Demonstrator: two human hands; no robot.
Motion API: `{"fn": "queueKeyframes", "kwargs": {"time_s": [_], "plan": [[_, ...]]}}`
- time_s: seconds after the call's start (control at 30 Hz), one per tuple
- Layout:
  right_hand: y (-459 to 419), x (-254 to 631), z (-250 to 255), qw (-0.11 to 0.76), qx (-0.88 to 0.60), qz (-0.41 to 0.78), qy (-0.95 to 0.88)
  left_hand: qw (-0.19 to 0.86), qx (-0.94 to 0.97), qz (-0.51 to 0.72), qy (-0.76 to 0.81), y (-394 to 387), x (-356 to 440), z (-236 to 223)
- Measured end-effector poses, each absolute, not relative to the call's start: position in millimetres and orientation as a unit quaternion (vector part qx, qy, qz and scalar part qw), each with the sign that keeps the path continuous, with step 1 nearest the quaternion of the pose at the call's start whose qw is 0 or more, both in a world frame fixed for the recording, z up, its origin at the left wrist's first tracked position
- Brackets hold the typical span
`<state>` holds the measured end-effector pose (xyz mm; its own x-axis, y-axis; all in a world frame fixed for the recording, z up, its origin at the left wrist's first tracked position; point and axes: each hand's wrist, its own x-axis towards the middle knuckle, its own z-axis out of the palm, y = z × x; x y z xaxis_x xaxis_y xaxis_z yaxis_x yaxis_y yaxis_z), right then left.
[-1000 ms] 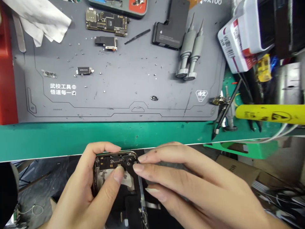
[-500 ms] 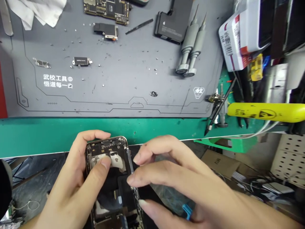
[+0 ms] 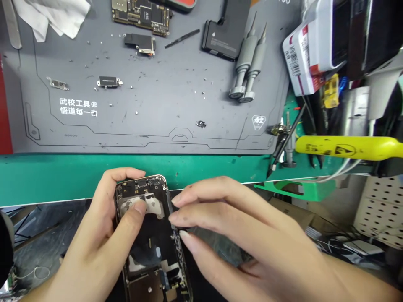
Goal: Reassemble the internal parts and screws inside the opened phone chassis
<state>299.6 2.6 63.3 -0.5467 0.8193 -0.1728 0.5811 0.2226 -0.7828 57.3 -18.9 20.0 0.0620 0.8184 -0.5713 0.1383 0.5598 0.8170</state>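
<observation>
My left hand (image 3: 116,226) grips an opened phone housing (image 3: 147,241), its thumb pressed inside on a pale, patchy area and its fingers curled round the far left edge. The housing's inside shows black lining, small contacts and a coppery plate (image 3: 145,287) low down. At its right side is my right hand (image 3: 220,226), with outstretched fingers and thumb slightly apart. Those fingertips lie at or close to the side rail; whether all of them touch it I cannot tell. A thin strip of parts (image 3: 178,247) runs along that rail.
On the grey mat (image 3: 163,92) lie a circuit board (image 3: 141,16), a black battery (image 3: 222,37), two grey screwdrivers (image 3: 247,63), a small black module (image 3: 108,82) and scattered screws. A yellow-handled tool (image 3: 346,147), boxes (image 3: 302,63) and pliers crowd the right side.
My right thumb has moved up closer to its fingertips beside the rail. The housing has shifted slightly upward in view, showing more of its lower part. My left hand keeps its grip.
</observation>
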Motion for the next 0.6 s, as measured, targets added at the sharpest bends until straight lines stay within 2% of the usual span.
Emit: {"fn": "queueKeyframes", "kwargs": {"time_s": [0.13,0.23,0.37,0.6], "plan": [[8.9,312.4,66.2,0.079,-0.417,0.458,-0.781,0.634,0.373,0.279,0.618,-21.1,55.5,17.1],[9.6,316.6,63.0,0.060,-0.384,0.437,-0.811,0.634,0.374,0.283,0.615,-24.8,53.5,14.6],[8.6,316.9,55.6,0.104,-0.365,0.389,-0.839,0.621,0.393,0.279,0.618,-27.1,51.9,15.0],[4.0,314.6,47.7,0.177,-0.374,0.375,-0.830,0.675,0.361,0.250,0.592,-26.3,52.9,17.2]]}}
